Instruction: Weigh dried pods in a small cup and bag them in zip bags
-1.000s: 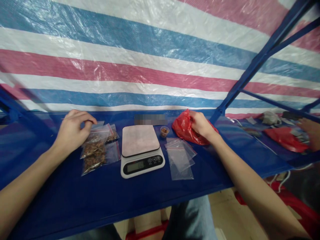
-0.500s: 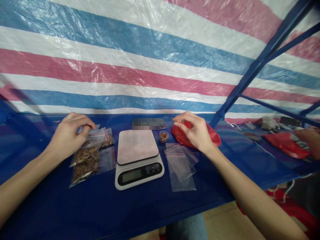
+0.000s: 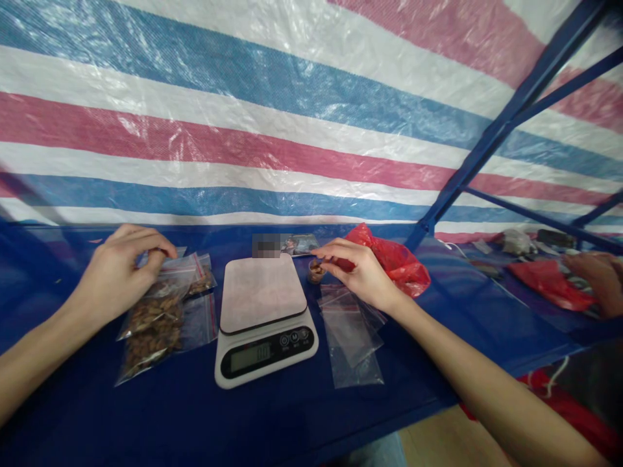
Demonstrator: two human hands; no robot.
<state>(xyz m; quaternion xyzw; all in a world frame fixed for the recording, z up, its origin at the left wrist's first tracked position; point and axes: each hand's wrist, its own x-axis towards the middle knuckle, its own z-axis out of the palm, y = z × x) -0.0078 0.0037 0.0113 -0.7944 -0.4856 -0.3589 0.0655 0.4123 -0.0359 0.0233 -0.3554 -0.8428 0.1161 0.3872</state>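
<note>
Your left hand [image 3: 121, 269] stood at the left with its wrist bent, the back of the hand turned up and the fingers curled over toward the thumb. Its fingertips were at the upper edge of the clear bag of brown pieces [image 3: 153, 324]; whether they pinched the plastic or only rested against it cannot be told. That bag lay below and to the right of the hand, overlapping other zip bags on the blue table [image 3: 277, 421].

Your right forearm slanted in from the lower right, and your right hand [image 3: 363, 269] was held palm down, its fingers stretched out to the left. The thumb stood below the index finger with a narrow gap between their tips, right at the small clear cup [image 3: 316, 275]. The cup sat under and just beside those fingertips, with brown bits inside, and whether you had one of them between finger and thumb cannot be told.

The red plastic bag [image 3: 402, 266] lay behind and to the right of that hand, partly hidden by it. Flat clear zip bags [image 3: 353, 353] lay nearer you, below the wrist. Between your hands was the white scale [image 3: 265, 353], its display reading 0.0, close to the cup's left.
</note>
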